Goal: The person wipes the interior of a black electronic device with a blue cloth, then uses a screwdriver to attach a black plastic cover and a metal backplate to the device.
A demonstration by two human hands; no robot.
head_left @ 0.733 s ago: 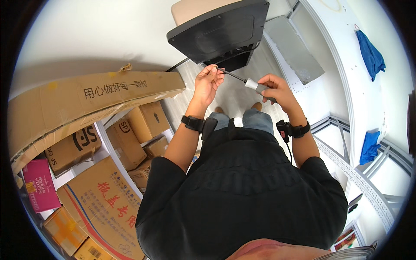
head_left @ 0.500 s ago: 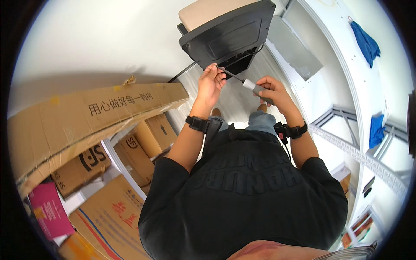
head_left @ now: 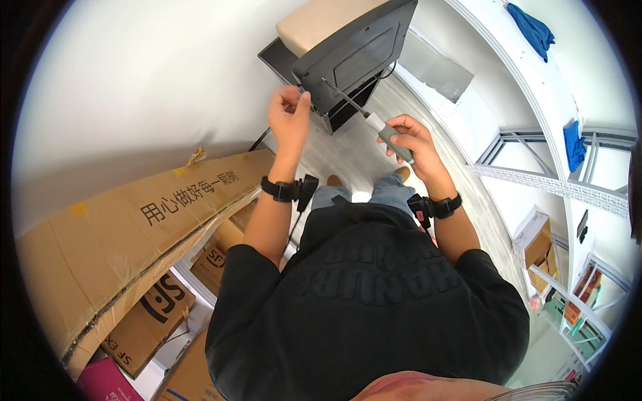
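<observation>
My right hand (head_left: pixel 418 144) is wrapped round the grey handle of a screwdriver (head_left: pixel 390 136). Its long metal shaft points up and left, and the tip lies in front of a dark plastic panel (head_left: pixel 358 61). A beige, rounded piece (head_left: pixel 328 23) sits behind that panel, and a black cable loops at its right side. My left hand (head_left: pixel 289 120) is raised beside the panel's lower left corner, apart from the screwdriver. Its fingers are curled in toward the thumb and slightly blurred. Whatever they pinch, if anything, is too small to make out.
A long cardboard box (head_left: pixel 114 227) lies along the left, above a shelf with smaller boxes (head_left: pixel 150 321). White metal shelving (head_left: pixel 518 170) curves along the right. Blue cloths (head_left: pixel 531 30) hang there, and a grey flat plate (head_left: pixel 438 70) stands by the wall.
My left hand has moved left, away from the screwdriver's tip, and its fingers have curled. The screwdriver stays in my right hand. The view has shifted, so the surroundings sit differently.
</observation>
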